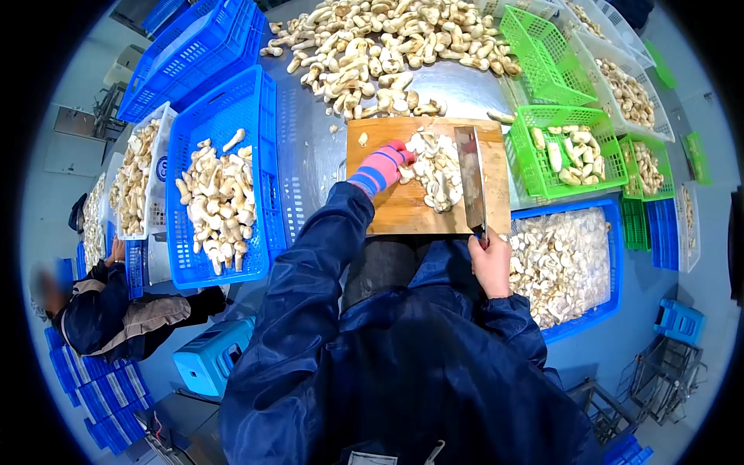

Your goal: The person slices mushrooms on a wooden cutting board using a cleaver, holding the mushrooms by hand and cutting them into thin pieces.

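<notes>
My left hand [387,164], in a pink and blue striped glove, is at the left edge of a pile of sliced mushrooms [439,172] on a wooden cutting board [380,213]. Its fingers are curled around a pale mushroom piece, partly hidden by the glove. Bare and wrapped around a handle, my right hand [490,265] holds a cleaver [470,174] at the near right edge of the board. The broad blade points away from me, just right of the slices. A small mushroom scrap [363,139] lies at the board's far left.
Whole mushrooms [387,39] are heaped on the metal table [457,81] beyond the board. A blue crate [267,163] of mushrooms stands left, green baskets [573,190] right. Sliced mushrooms fill a blue crate [618,271] beside my right arm. Another person [97,318] sits at far left.
</notes>
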`<control>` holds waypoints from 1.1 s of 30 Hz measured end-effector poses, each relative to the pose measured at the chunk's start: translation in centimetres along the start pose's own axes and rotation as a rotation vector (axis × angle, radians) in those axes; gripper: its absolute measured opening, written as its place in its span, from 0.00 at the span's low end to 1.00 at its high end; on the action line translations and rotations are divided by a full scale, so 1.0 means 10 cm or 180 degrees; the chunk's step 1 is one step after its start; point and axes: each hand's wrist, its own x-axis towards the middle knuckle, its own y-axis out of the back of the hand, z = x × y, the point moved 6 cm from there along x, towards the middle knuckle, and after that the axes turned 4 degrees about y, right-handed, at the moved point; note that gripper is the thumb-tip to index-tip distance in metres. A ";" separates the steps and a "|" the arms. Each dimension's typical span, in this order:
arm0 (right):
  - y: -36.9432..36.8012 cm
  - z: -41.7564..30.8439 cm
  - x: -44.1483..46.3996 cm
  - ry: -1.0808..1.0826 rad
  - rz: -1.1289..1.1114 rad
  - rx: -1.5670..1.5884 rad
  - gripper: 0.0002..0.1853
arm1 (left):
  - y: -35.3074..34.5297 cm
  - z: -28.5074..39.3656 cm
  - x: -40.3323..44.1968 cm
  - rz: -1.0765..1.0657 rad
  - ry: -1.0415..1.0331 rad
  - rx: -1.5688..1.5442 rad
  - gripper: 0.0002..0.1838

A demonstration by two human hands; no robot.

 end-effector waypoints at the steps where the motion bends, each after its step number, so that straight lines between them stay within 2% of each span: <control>1: 0.00 0.00 -0.01 -0.0040 -0.0016 -0.0006 0.12 | 0.04 0.01 -0.04 0.0095 -0.0046 -0.0017 0.23; 4: 0.01 0.00 -0.03 -0.0103 -0.0073 -0.0029 0.11 | 0.03 -0.13 -0.19 0.0222 0.0110 -0.0102 0.20; 8: -0.11 -0.05 -0.05 -0.0042 -0.0272 0.0008 0.11 | -0.10 -0.19 -0.70 0.0897 0.0481 -0.0184 0.20; 12: -0.47 -0.03 -0.02 -0.0053 -0.0898 0.0125 0.11 | -0.13 0.05 -1.03 0.1234 0.1059 -0.0508 0.25; 13: -0.54 -0.08 -0.01 0.0139 -0.0946 0.0053 0.11 | -0.12 0.09 -1.10 0.1463 0.1093 -0.0400 0.26; 16: -0.68 -0.15 0.01 0.0295 -0.1167 -0.0232 0.11 | -0.37 -0.18 -1.21 0.1635 0.1626 -0.1815 0.25; 17: -0.73 -0.14 0.00 0.0224 -0.1262 -0.0261 0.13 | -0.48 -0.33 -1.22 0.1905 0.1462 -0.1901 0.23; 20: -0.87 -0.02 -0.02 0.0218 -0.1421 -0.0397 0.13 | -0.42 -0.33 -1.21 0.1764 0.1372 -0.1657 0.21; 21: -0.85 -0.18 -0.07 -0.0200 -0.1622 -0.0329 0.12 | -0.33 -0.23 -1.21 0.1680 0.1293 -0.1512 0.20; 24: -0.87 -0.33 -0.10 -0.0286 -0.1724 -0.0339 0.11 | -0.34 -0.16 -1.24 0.1843 0.1220 -0.2218 0.18; 27: -0.88 -0.46 -0.13 -0.0267 -0.1820 -0.0400 0.10 | -0.24 -0.09 -1.25 0.2075 0.0737 -0.1506 0.17; 33: -0.90 -0.40 -0.10 -0.0396 -0.1948 -0.0445 0.08 | -0.17 -0.10 -1.18 0.1654 0.0643 -0.1021 0.12</control>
